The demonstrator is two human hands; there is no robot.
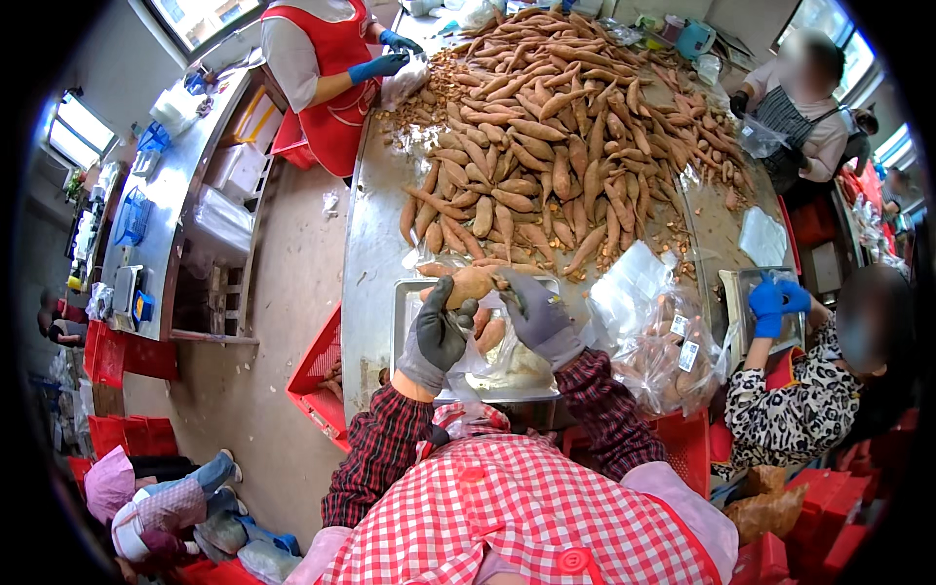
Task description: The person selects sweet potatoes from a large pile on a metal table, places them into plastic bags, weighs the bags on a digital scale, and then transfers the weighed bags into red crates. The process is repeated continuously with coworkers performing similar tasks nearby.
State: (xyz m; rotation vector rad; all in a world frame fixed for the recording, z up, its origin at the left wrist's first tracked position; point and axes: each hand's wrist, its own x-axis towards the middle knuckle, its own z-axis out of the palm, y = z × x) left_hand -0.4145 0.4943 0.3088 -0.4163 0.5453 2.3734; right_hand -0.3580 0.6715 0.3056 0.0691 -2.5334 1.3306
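My left hand (441,333), in a dark grey glove, grips the lower left side of a sweet potato (470,287). My right hand (540,316), gloved in grey, has its fingertips at the other end of that root. Both are above a metal tray (404,307), where a clear plastic bag (523,358) lies with a few sweet potatoes (491,335) in or beside it. Just beyond the tray, a large heap of sweet potatoes (537,157) spreads over the metal table (376,241). How the roots sit in the bag is partly hidden by my hands.
Filled clear bags (669,358) and flat empty bags (632,281) lie to the right. A red crate (322,380) stands left of the table. Co-workers stand at the far left, far right and near right, one with blue gloves (768,307) over another tray.
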